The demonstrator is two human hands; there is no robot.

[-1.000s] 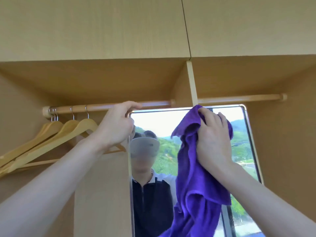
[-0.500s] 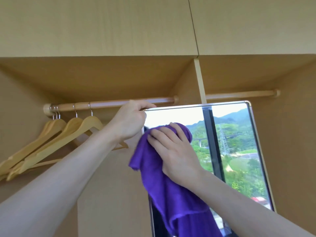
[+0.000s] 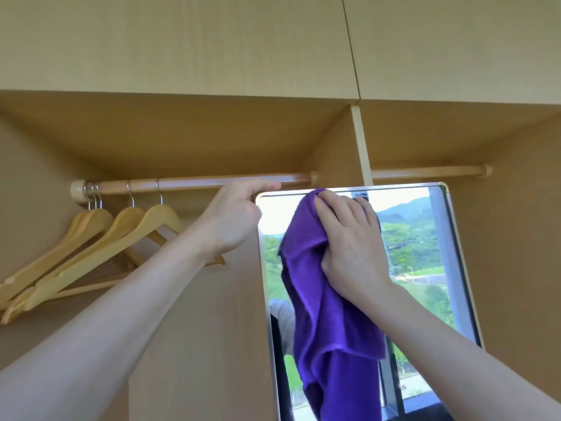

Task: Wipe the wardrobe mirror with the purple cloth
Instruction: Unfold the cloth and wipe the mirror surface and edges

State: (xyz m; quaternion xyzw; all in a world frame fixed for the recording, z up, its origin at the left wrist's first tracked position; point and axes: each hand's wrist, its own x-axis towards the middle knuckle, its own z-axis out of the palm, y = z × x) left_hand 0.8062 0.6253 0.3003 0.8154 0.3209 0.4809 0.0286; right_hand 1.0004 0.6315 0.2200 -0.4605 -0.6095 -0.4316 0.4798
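Note:
The wardrobe mirror (image 3: 419,253) has a metal frame and stands out from the wooden wardrobe, reflecting green hills and a window. My right hand (image 3: 349,247) presses the purple cloth (image 3: 321,314) flat against the glass near the top edge, its thumb tucked into the fabric. The rest of the cloth hangs down over the mirror's left half. My left hand (image 3: 233,217) grips the mirror's top left corner, fingers curled over the frame.
A wooden clothes rail (image 3: 197,183) runs just above the mirror, with several wooden hangers (image 3: 121,235) bunched at its left end. A vertical wardrobe divider (image 3: 361,141) stands behind the mirror. Closed cupboard doors (image 3: 182,41) fill the top.
My right hand swept the cloth from the mirror's upper right to the left, then back up toward the top middle. The mirror swung, so its reflection changed. My left hand kept its hold.

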